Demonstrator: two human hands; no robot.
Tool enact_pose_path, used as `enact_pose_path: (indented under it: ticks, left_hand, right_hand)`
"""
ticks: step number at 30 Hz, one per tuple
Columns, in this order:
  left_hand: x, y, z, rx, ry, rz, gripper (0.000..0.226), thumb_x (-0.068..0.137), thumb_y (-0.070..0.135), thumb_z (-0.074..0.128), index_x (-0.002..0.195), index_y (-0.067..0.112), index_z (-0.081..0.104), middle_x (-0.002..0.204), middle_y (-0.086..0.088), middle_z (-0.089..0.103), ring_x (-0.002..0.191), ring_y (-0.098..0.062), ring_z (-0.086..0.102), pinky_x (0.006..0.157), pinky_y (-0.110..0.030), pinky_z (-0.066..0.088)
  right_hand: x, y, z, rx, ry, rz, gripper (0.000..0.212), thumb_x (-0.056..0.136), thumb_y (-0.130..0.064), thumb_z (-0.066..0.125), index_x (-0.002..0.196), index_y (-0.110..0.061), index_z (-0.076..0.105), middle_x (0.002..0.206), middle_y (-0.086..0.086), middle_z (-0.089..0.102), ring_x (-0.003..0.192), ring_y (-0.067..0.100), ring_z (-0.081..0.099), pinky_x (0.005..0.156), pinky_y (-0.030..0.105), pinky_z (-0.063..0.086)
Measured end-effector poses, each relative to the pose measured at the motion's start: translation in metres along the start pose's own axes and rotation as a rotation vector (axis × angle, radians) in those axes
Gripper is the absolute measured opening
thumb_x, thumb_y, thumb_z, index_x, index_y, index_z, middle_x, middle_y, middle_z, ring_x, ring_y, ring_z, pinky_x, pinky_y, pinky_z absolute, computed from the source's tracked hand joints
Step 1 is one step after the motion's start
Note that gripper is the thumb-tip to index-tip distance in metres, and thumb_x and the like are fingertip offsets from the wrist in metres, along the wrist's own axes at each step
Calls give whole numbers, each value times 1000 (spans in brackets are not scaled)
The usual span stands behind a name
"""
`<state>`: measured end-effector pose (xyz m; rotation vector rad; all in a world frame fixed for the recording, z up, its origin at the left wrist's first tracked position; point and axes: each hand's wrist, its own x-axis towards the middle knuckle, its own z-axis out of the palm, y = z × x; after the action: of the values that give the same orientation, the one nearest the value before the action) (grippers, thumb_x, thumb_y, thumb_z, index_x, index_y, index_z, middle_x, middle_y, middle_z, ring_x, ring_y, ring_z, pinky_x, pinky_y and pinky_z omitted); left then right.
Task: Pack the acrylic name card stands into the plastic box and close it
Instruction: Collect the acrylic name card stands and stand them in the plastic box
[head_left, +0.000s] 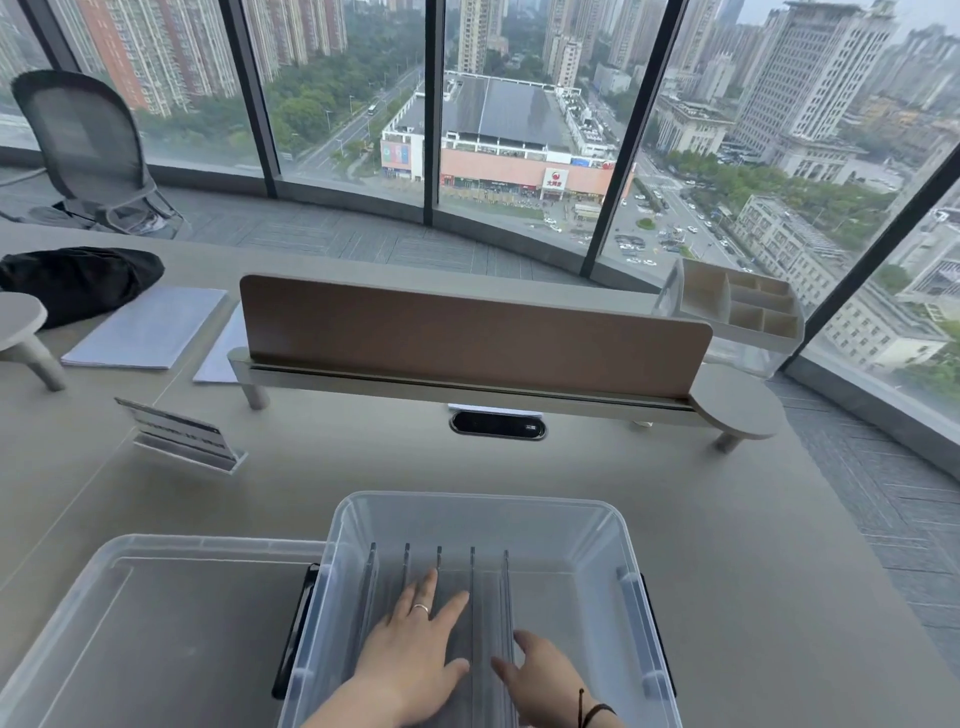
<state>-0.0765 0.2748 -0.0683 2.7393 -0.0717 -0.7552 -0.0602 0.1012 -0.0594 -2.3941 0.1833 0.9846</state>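
Note:
A clear plastic box (597, 525) stands open on the desk right in front of me. Several acrylic name card stands (485, 597) sit upright in a row inside it, edges up. My left hand (410, 649), with a ring on one finger, lies flat with spread fingers on the left stands. My right hand (540, 680) touches the rightmost stands with thumb and fingers apart. The box's clear lid (156, 623) lies flat on the desk to the left of the box. One more acrylic stand (182, 436) holding a card sits on the desk at the far left.
A brown divider panel (467, 338) on a grey shelf crosses the desk behind the box. Papers (150, 327) and a black bag (78, 280) lie at the back left. A white organiser tray (743, 306) sits at the back right. Windows and an office chair (88, 150) lie beyond.

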Motion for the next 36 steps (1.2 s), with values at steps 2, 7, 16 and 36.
enact_pose_path:
  ticks: [2,7,16,36]
  left_hand:
    - [-1,-4,-2,5,18,2,74,94,55,44,154,39,3,164,-1,-12,151,-24,-6,119,-44,17]
    - [-6,-1,-8,-11,66,-39,71,95,54,44,154,36,7,165,1,-1,151,-22,1,119,-42,20]
    - [-23,-2,-58,-34,161,-180,61,96,50,43,151,32,25,159,6,29,141,-20,34,110,-39,35]
    - [-39,-143,-138,-432,513,-427,23,91,42,58,112,38,65,101,22,64,92,2,59,86,-33,53]
  right_hand:
    - [-1,2,3,-33,30,-22,70,93,-49,47,150,-14,26,154,3,35,140,19,36,113,30,30]
    - [-4,1,-5,-131,132,-130,69,91,-51,46,149,-25,20,144,3,48,128,21,50,103,36,42]
    - [1,-44,-53,-138,312,-522,52,93,-44,47,141,-30,34,136,-6,50,123,17,50,97,32,44]
    - [41,-200,-48,-358,46,-858,29,89,-39,52,115,-30,62,103,-8,73,102,17,63,86,30,49]
